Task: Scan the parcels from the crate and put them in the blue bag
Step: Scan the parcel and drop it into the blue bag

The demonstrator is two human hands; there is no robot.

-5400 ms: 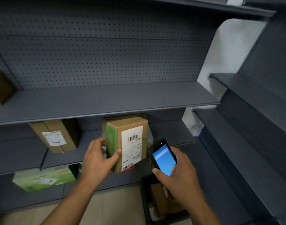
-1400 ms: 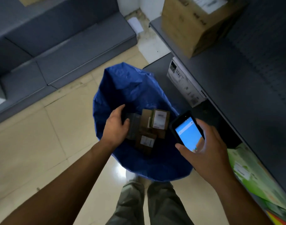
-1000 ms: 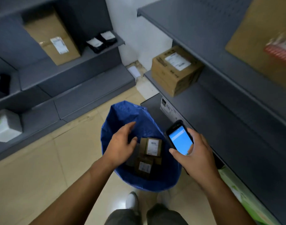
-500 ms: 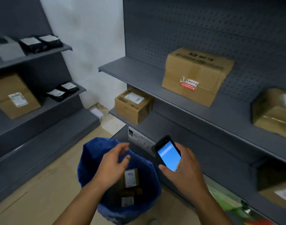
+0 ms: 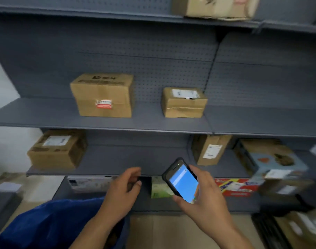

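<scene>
The left hand [image 5: 123, 193] is lifting clear of the blue bag [image 5: 51, 223], loosely curled and empty. The right hand [image 5: 205, 200] is gripping the handheld scanner [image 5: 182, 180]. The parcels [image 5: 304, 229] are waiting in the crate [image 5: 266, 229], lower right: probably light, stiff cardboard; grasp across opposite sides.

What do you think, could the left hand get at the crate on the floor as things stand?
Probably not directly. The left hand is free, but the crate lies low on the far right, beyond the right hand and forearm holding the phone, so it would need to cross them.
</scene>
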